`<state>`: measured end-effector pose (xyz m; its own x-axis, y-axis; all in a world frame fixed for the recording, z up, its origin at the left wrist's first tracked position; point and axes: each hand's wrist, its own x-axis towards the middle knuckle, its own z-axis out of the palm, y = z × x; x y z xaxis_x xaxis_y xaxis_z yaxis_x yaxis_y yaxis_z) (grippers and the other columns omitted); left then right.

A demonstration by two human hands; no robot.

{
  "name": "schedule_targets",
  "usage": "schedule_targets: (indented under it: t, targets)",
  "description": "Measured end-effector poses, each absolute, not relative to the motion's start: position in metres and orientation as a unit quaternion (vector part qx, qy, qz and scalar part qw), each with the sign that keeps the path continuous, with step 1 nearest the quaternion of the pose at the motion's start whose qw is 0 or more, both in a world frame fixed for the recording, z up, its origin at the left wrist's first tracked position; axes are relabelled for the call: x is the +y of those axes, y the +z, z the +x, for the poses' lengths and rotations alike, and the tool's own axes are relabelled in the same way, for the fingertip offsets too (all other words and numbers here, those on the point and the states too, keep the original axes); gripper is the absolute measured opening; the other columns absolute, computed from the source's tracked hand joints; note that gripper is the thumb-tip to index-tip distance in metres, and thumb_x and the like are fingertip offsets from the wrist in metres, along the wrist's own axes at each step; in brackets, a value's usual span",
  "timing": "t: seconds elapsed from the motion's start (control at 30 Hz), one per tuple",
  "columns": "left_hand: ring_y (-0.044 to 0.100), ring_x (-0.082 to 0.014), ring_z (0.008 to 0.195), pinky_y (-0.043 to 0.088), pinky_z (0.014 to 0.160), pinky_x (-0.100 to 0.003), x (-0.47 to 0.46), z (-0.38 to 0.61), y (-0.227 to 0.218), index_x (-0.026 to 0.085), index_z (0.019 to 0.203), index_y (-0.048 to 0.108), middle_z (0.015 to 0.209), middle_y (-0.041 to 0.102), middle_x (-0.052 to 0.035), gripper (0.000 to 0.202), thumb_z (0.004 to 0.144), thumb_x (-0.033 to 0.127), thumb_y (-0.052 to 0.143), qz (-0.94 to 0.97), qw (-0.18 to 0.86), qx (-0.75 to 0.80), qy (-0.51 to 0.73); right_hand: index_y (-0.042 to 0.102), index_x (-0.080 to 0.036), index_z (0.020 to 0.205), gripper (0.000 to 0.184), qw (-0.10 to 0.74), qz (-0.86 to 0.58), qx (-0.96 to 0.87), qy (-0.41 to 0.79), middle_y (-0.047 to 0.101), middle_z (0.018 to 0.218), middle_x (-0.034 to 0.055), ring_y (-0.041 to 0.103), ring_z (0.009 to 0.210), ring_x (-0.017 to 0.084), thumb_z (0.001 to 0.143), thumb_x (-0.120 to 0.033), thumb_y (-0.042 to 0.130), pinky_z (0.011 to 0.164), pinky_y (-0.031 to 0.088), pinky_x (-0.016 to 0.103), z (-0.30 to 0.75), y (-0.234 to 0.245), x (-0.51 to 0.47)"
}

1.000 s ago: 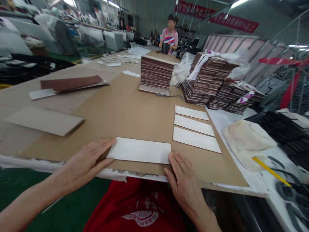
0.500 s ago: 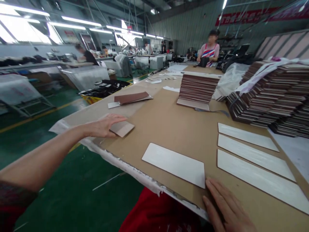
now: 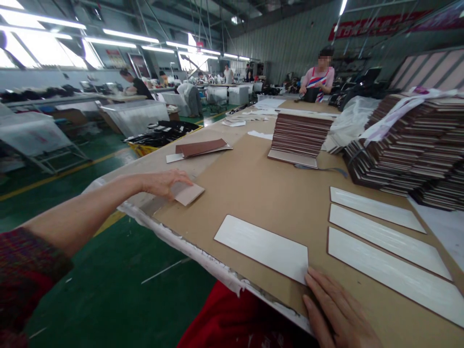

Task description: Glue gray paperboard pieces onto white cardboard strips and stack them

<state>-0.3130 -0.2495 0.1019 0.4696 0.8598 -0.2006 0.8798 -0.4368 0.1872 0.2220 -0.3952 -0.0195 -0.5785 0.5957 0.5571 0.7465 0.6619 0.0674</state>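
Note:
At the table's left edge, my left hand (image 3: 166,183) is curled over the near end of a small beige board (image 3: 190,194), its fingers and thumb closed around it; part of the board is hidden under the hand. My right hand (image 3: 337,307) lies flat at the front edge with fingers stretched out. Its fingertips touch the right end of a white rectangular panel (image 3: 263,246) with a thin dark border. To the right of that panel lie a white strip (image 3: 377,208), a second strip (image 3: 389,237) and a third strip (image 3: 395,275), side by side.
Brown and white boards (image 3: 203,148) lie overlapped at the table's far left. A tall stack of brown boards (image 3: 300,137) stands mid-table, with larger bundled stacks (image 3: 409,145) at the right. Across the table is a co-worker (image 3: 319,79) in an apron. Green floor (image 3: 145,299) shows beyond the edge.
The view has shifted slightly. My left hand has moved a little at the beige board, with its fingers more bent. My right hand stays by the white panel's end.

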Motion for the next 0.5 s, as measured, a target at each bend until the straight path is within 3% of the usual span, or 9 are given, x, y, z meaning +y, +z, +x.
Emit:
schedule_targets:
  t: [0.37,0.5]
  targets:
    - [0.052,-0.0212,0.114,0.035,0.108,-0.037,-0.250,-0.313,0.134,0.012,0.128,0.060,0.125,0.060,-0.0048,0.057,0.071,0.013,0.068,0.819,0.145,0.553,-0.049,0.060,-0.015,0.131,0.038,0.274,-0.373,-0.874,-0.148,0.070,0.129,0.0135,0.071,0.112,0.029,0.105,-0.036,0.043,0.087,0.063,0.042,0.227,-0.023,-0.394]
    - [0.052,-0.0225,0.108,0.040,0.102,-0.038,-0.264,-0.281,0.150,0.012,0.128,0.057,0.119,0.057,-0.0054,0.051,0.080,0.026,0.065,0.838,0.077,0.540,-0.023,0.057,-0.018,0.137,0.038,0.303,-0.385,-0.868,-0.077,0.067,0.134,0.0141,0.067,0.120,0.028,0.102,-0.028,0.047,0.097,0.059,0.041,0.222,0.006,-0.400]
